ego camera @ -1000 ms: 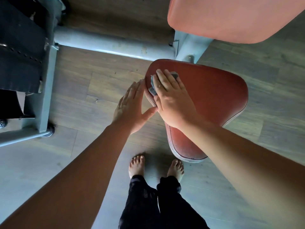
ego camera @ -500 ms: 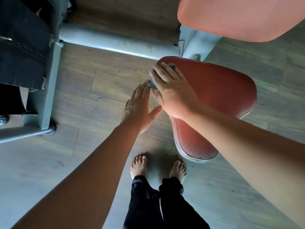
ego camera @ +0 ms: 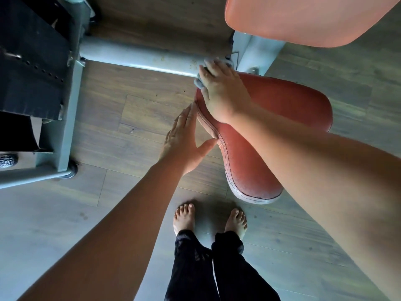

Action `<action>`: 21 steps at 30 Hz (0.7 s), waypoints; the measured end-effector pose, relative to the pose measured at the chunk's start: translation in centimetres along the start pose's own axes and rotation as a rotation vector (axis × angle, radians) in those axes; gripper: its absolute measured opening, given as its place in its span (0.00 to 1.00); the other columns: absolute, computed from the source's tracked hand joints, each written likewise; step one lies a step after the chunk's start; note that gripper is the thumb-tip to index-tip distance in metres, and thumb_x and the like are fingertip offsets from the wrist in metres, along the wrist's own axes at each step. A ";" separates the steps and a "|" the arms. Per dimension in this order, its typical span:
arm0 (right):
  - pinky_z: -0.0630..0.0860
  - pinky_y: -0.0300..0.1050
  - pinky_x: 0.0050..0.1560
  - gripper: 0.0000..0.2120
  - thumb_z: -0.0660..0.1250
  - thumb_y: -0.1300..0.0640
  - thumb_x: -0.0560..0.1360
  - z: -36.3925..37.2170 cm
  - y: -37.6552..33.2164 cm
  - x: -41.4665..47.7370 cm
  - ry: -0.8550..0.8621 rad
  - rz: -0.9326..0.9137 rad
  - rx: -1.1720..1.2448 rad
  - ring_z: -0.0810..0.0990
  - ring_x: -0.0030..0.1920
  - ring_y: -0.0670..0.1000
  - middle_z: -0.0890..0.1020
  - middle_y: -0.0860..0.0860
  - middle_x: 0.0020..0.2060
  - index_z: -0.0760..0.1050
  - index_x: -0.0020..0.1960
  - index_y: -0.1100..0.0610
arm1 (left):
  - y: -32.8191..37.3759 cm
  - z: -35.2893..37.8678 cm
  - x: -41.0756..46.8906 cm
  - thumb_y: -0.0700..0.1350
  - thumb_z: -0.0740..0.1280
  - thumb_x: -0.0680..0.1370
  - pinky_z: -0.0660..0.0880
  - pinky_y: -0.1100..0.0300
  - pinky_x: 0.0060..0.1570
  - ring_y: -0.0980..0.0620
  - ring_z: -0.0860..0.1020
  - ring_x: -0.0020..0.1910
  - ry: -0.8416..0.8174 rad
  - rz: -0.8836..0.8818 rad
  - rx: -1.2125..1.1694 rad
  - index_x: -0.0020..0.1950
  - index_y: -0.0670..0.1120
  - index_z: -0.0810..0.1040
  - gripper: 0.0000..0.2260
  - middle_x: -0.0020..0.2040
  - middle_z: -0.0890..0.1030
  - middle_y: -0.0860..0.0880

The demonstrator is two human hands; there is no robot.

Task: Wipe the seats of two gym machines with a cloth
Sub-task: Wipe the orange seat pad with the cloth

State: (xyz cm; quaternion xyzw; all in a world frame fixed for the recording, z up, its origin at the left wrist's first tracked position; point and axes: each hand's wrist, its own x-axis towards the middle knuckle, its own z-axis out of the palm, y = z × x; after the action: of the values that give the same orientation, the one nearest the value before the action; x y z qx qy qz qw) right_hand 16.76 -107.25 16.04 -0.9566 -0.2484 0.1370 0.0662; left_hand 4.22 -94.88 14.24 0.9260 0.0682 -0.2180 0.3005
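Head view, looking straight down. Nearest you, your two bare feet stand on the grey wood-plank floor, below black trouser legs. Above them your left hand is open and flat, fingers together, its thumb touching the stitched left edge of the red seat; it holds nothing. The seat is a rounded, roughly triangular pad of worn red leather-like covering with a pale piped rim, its narrow end pointing toward your feet. Your right forearm crosses over the seat's middle. Your right hand presses a bunched grey-blue cloth onto the seat's far left corner, fingers spread over it so only its edges show. Just beyond, a grey metal tube meets the seat post. Farther right hangs a smooth orange-red back pad; far left stands a black weight stack in its grey frame.
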 end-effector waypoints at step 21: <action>0.59 0.62 0.79 0.26 0.56 0.53 0.84 0.7 -1.4 -15.5 0.045 0.063 -0.046 0.58 0.81 0.59 0.61 0.57 0.81 0.60 0.80 0.59 | 1.5 1.6 -4.3 0.67 0.63 0.79 0.62 0.38 0.78 0.46 0.50 0.85 -0.009 0.060 0.079 0.85 0.55 0.40 0.44 0.86 0.41 0.57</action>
State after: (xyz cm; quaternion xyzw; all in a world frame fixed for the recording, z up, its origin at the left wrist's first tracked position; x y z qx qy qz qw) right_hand 2.86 -113.64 19.21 -0.9681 -0.2197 0.1117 0.0455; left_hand 0.16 -97.03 15.77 0.9378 0.0305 -0.2155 0.2705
